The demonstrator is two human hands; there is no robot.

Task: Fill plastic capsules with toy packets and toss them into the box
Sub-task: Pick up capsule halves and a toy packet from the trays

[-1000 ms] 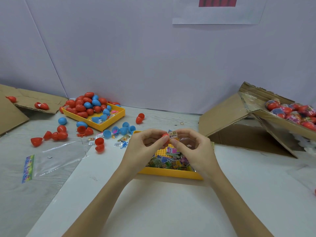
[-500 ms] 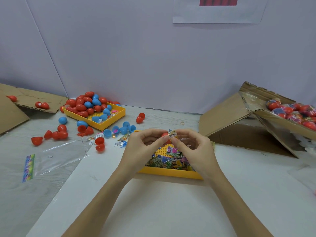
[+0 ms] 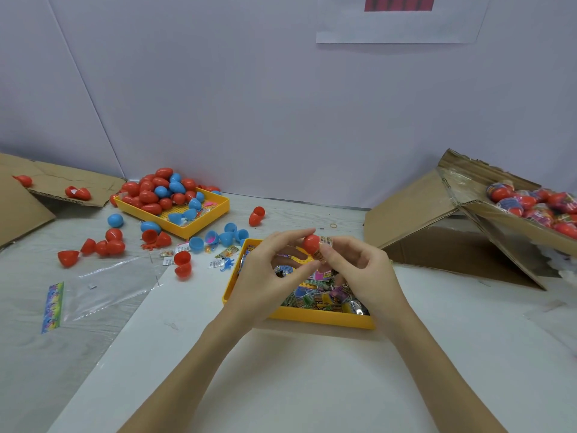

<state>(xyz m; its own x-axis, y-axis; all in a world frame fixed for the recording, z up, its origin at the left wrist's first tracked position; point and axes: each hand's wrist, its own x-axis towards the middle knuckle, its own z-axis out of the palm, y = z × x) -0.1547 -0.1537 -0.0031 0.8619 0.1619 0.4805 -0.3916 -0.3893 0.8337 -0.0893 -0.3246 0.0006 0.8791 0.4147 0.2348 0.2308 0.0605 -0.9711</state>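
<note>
Red capsule (image 3: 311,243) held over packet tray (image 3: 321,317); box (image 3: 468,207) right.

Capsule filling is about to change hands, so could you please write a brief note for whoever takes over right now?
Left hand pinches a red capsule half.
Right hand pinches a toy packet against it, not yet inside.
More packets lie in the near yellow tray; empty capsules fill the far yellow tray.
Filled capsules already sit in the cardboard box at right.
Left: insert, close, toss.
</note>
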